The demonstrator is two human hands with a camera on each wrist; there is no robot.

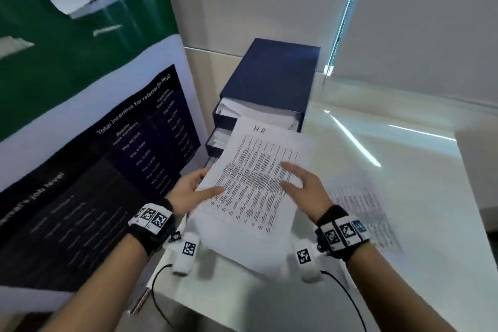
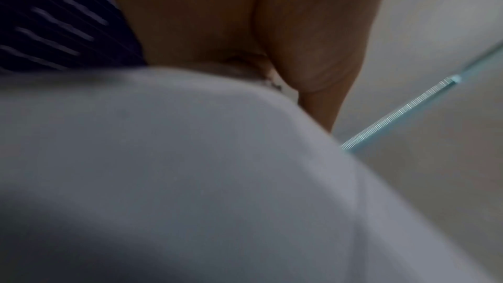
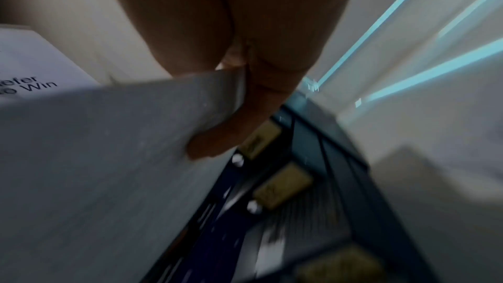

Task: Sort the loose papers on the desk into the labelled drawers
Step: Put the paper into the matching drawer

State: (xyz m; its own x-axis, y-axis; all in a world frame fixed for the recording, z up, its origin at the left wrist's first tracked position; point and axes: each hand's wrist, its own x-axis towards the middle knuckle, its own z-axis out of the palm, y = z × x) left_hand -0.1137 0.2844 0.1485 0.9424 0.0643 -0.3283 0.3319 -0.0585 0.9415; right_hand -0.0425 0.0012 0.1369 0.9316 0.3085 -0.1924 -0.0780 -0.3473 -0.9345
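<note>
A printed sheet (image 1: 256, 170) with "HR" handwritten at its top hangs above the white desk (image 1: 404, 170), in front of a dark blue drawer unit (image 1: 269, 78). My left hand (image 1: 198, 186) pinches its left edge, thumb on top. My right hand (image 1: 296, 180) holds its right side with the fingers on top; in the right wrist view the thumb (image 3: 209, 145) lies under the sheet (image 3: 108, 158). The top drawer (image 1: 258, 113) stands open and holds white papers. A lower drawer (image 1: 218, 140) is open too. Brass label holders (image 3: 283, 186) and knobs show on the drawer fronts. The left wrist view shows the sheet's underside (image 2: 190, 158).
Another printed page (image 1: 361, 213) lies flat on the desk to the right of my right wrist. A large poster (image 1: 107, 143) stands close on the left. A blind cord (image 1: 345, 13) hangs behind the unit. The desk's right edge (image 1: 474, 197) is near.
</note>
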